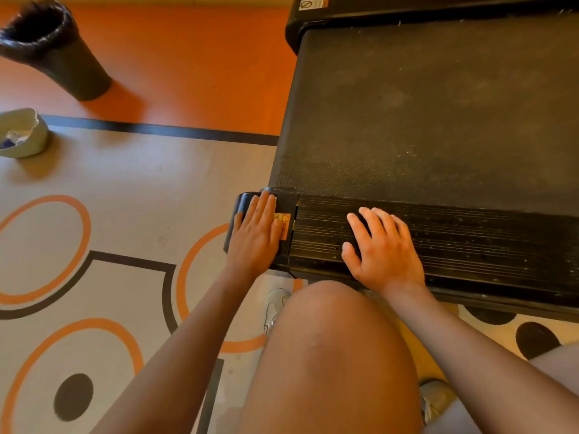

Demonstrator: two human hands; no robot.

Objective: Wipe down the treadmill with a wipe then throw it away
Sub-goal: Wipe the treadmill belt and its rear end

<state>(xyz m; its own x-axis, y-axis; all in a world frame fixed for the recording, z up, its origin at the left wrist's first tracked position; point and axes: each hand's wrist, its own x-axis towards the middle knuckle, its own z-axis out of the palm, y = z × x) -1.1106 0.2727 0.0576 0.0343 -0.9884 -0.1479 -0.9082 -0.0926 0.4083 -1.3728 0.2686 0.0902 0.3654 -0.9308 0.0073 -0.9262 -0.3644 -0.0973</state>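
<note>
The black treadmill (438,104) fills the right of the head view, its dusty belt running away from me. My left hand (255,236) lies flat with straight fingers on the treadmill's rear corner cap (241,202), next to a yellow warning label (283,225). A thin pale edge shows beside its fingertips; I cannot tell whether a wipe is under the palm. My right hand (383,250) rests with spread fingers on the ribbed side rail (485,242) and holds nothing that I can see.
A black bin (59,54) lined with a bag stands on the orange floor at the far left. A pale tub (23,133) with white and blue contents sits nearer, at the left edge. My knee (329,355) and shoes are below the rail.
</note>
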